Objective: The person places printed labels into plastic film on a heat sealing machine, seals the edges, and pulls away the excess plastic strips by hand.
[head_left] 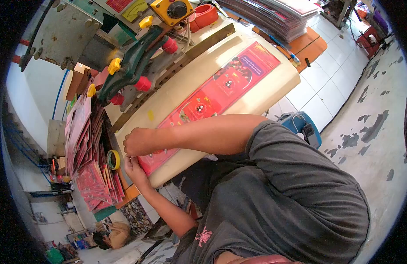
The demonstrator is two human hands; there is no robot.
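A long red printed sheet [199, 105], glossy like plastic, lies lengthwise on a cream work surface [186, 86]. My right hand [142, 141] is curled closed over the near left end of this sheet, its forearm crossing above the print. Just below it, my left hand [136, 170] has bent fingers at the sheet's end, close against the right hand. What the fingertips pinch is hidden. Along the back of the surface stands a machine with a dark green lever frame [133, 66] and red knobs [143, 83].
Stacked red printed packets [86, 136] stand at the left, beside a yellow tape roll [113, 159]. A tall stack of sheets [278, 17] sits on an orange table [316, 44] at the far end. A blue container [307, 125] is on the floor. Another person [117, 231] is at lower left.
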